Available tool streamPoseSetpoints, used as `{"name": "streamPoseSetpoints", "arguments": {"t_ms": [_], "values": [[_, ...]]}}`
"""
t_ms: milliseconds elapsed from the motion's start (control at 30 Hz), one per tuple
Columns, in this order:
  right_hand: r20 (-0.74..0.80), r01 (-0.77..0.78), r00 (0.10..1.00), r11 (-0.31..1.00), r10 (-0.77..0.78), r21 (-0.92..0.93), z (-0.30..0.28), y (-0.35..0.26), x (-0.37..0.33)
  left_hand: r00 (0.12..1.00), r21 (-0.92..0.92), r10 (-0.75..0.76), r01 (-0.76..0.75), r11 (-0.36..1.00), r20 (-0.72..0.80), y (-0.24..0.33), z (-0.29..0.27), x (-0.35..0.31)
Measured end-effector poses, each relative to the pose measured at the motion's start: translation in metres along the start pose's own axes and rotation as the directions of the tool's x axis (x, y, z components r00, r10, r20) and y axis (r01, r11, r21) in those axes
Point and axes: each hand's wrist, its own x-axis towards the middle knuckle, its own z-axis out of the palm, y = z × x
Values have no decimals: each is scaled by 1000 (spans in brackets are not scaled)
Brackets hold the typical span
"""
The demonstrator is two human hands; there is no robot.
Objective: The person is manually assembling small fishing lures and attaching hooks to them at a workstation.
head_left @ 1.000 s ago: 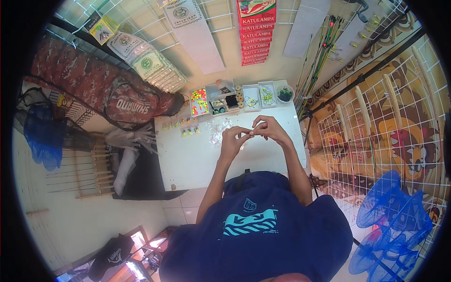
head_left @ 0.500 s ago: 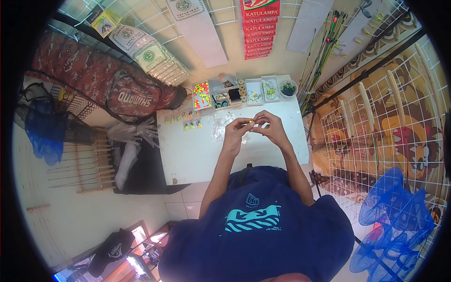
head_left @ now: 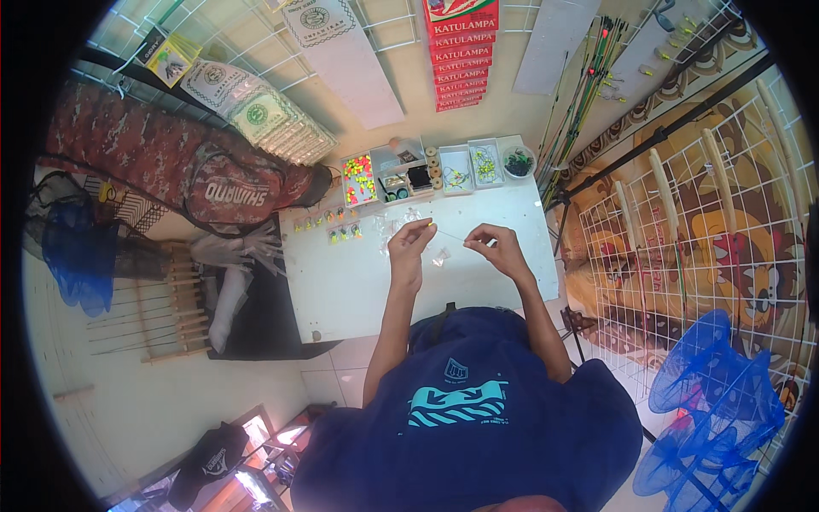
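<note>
Above the white table point(head_left: 358, 290), my left hand point(head_left: 408, 249) pinches a small yellow bead-like piece point(head_left: 431, 224) between thumb and fingertips. A thin line point(head_left: 449, 235) stretches from it across to my right hand point(head_left: 502, 251), whose thumb and forefinger are closed on the other end. Just below the line, a small clear plastic bag point(head_left: 440, 258) lies on the tabletop. More clear bags point(head_left: 388, 224) are spread beside my left hand, partly hidden by it. Farther left lie several small packets with bright yellow-green pieces point(head_left: 344, 232).
Along the table's back edge stand a tray of pink and yellow beads point(head_left: 359, 179), thread spools point(head_left: 433, 166), white trays point(head_left: 457, 171) and a round tub point(head_left: 518, 161). A camouflage rod bag point(head_left: 171, 162) is at left; a wire rack point(head_left: 674, 247) and blue nets point(head_left: 708, 410) at right.
My hands have drawn apart, the right one moving right and slightly down. The thin line now shows taut between them. The whole view has shifted slightly.
</note>
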Motion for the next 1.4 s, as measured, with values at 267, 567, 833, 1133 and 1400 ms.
{"name": "streamPoseSetpoints", "arguments": {"t_ms": [267,567,833,1133,1400], "values": [[-195,-62,980,996,49,-62,-31,87,56,988,42,82,-77,996,-129,7,-23,5],[-260,-218,945,975,201,-38,-33,107,167,983,71,106,-96,993,-153,16,-29,8],[-253,-146,967,744,-32,-652,-15,125,187,986,78,62,-50,996,-157,15,-37,8],[-302,-166,952,733,-56,-660,-16,121,181,993,94,45,-35,995,-106,16,-32,9],[-398,-119,917,937,-23,-328,-41,118,174,995,100,50,-41,994,-86,19,-26,8]]}}
